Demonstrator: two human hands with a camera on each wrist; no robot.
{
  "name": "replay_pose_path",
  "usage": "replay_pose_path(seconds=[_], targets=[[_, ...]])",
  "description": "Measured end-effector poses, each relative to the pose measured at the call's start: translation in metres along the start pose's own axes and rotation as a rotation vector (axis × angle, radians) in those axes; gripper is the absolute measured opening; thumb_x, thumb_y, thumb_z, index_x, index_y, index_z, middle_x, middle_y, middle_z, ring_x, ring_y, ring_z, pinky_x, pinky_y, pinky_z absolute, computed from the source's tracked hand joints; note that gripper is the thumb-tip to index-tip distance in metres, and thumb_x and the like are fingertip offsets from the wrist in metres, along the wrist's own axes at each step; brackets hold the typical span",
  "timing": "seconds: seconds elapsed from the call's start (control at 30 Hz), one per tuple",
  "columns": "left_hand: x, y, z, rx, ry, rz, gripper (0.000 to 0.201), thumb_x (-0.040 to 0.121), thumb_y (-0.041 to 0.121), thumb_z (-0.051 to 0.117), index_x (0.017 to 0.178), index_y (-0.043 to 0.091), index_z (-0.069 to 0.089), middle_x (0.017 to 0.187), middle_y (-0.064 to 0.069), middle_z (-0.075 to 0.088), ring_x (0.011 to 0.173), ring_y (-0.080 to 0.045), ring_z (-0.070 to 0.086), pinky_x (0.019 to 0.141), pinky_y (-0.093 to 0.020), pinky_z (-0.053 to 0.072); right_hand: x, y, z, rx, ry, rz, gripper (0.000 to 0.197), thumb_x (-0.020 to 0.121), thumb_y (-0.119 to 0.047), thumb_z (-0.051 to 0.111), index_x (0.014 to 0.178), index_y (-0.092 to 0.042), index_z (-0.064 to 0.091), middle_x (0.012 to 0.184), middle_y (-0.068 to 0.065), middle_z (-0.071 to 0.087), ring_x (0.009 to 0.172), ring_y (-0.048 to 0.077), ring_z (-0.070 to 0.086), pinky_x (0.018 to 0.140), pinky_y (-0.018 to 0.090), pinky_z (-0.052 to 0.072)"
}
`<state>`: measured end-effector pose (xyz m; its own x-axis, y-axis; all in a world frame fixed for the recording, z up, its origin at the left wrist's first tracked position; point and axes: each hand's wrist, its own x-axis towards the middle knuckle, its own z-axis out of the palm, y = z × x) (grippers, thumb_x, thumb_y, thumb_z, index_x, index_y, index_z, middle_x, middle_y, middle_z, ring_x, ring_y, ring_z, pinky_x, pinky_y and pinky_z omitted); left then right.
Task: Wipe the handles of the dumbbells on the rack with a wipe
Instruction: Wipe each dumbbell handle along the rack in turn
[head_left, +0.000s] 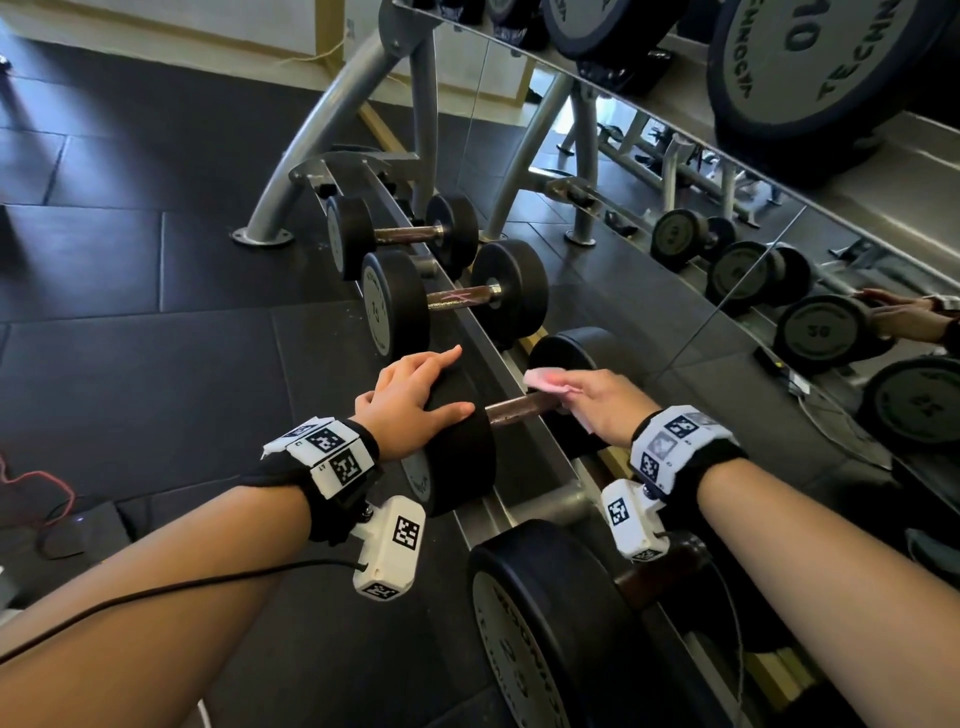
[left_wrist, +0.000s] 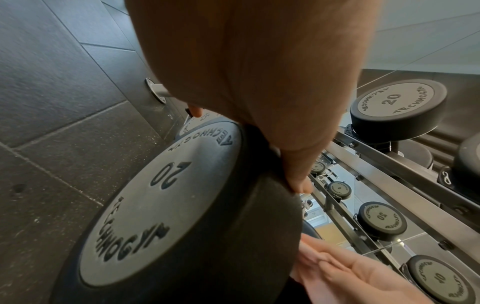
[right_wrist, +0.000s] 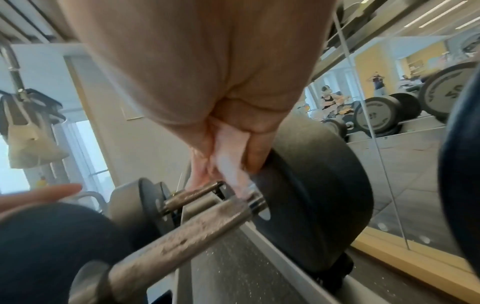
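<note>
**Pink wipe at the far end of the 20 dumbbell's handle**

The left hand (head_left: 410, 400) lies flat on the rounded top of the near head (left_wrist: 161, 214) of a black Technogym dumbbell marked 20, fingers straight and spread toward 12 o'clock, thumb reaching toward 3 o'clock along the head's edge. The right hand (head_left: 605, 402) pinches a crumpled pink wipe (head_left: 545, 379) between thumb and fingers and holds it against the handle (head_left: 519, 408), at the end where the bar meets the far head (right_wrist: 311, 197). In the right wrist view the wipe (right_wrist: 231, 156) hangs down between the fingers (right_wrist: 255, 150) and touches the bar by its chrome collar; the rest of the handle (right_wrist: 187, 232) is bare, dull and speckled.

The dumbbell sits across the grey metal rack (head_left: 483, 332), third along in the head view. At 12 o'clock from it stand two smaller dumbbells, the nearer one (head_left: 452, 301) with a reddish handle. At 6 o'clock a larger dumbbell (head_left: 540, 623) lies under the right forearm. A mirror (head_left: 753, 270) runs along the wall at 2 o'clock, reflecting the row. Black rubber floor tiles (head_left: 156, 260) fill the left side.
</note>
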<state>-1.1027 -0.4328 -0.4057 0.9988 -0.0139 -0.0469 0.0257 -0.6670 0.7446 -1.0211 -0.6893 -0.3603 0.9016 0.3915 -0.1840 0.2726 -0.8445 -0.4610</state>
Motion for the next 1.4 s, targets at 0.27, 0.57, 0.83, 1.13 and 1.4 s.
replay_pose_path(seconds=[0.27, 0.57, 0.83, 1.13, 1.4], targets=[[0.0, -0.001, 0.002, -0.01, 0.017, 0.005, 0.07, 0.091, 0.054, 0.057, 0.149, 0.053, 0.017, 0.154, 0.015, 0.024, 0.145, -0.016, 0.014, 0.113, -0.053, 0.016, 0.001, -0.011, 0.027, -0.34, -0.217, -0.192, 0.04, 0.103, -0.01, 0.041, 0.14, -0.018, 0.054, 0.14, 0.008, 0.056, 0.123, 0.022, 0.053, 0.087, -0.003, 0.018], [-0.001, 0.0, 0.0, 0.001, 0.004, 0.005, 0.07, 0.092, 0.055, 0.056, 0.149, 0.053, 0.015, 0.155, 0.013, 0.022, 0.145, -0.017, 0.014, 0.113, -0.053, 0.016, 0.01, -0.011, 0.013, -0.283, -0.101, -0.122, 0.046, 0.104, -0.01, 0.041, 0.144, -0.031, 0.048, 0.141, 0.01, 0.056, 0.128, 0.026, 0.053, 0.109, 0.028, 0.036], [0.0, 0.0, 0.0, -0.002, 0.0, 0.006, 0.071, 0.092, 0.054, 0.056, 0.15, 0.052, 0.016, 0.155, 0.013, 0.022, 0.145, -0.018, 0.013, 0.113, -0.054, 0.016, 0.012, -0.031, 0.008, -0.21, -0.084, -0.169, 0.038, 0.104, -0.02, 0.043, 0.141, -0.028, 0.052, 0.124, 0.007, 0.064, 0.097, 0.013, 0.06, 0.082, 0.017, 0.044], [0.0, 0.0, -0.001, 0.001, 0.004, 0.012, 0.071, 0.092, 0.053, 0.057, 0.15, 0.052, 0.016, 0.154, 0.013, 0.023, 0.144, -0.016, 0.014, 0.113, -0.053, 0.017, 0.02, -0.045, 0.022, -0.155, -0.341, -0.122, 0.033, 0.097, -0.036, 0.057, 0.129, -0.028, 0.054, 0.118, 0.003, 0.068, 0.102, 0.021, 0.065, 0.093, 0.036, 0.052], [-0.002, 0.002, -0.002, -0.004, -0.008, 0.016, 0.068, 0.093, 0.052, 0.057, 0.149, 0.053, 0.018, 0.155, 0.014, 0.022, 0.144, -0.015, 0.013, 0.113, -0.053, 0.015, 0.031, -0.035, 0.022, -0.236, -0.321, -0.179, 0.042, 0.091, -0.023, 0.068, 0.132, -0.03, 0.061, 0.131, -0.002, 0.064, 0.121, 0.014, 0.057, 0.107, 0.036, 0.044]])
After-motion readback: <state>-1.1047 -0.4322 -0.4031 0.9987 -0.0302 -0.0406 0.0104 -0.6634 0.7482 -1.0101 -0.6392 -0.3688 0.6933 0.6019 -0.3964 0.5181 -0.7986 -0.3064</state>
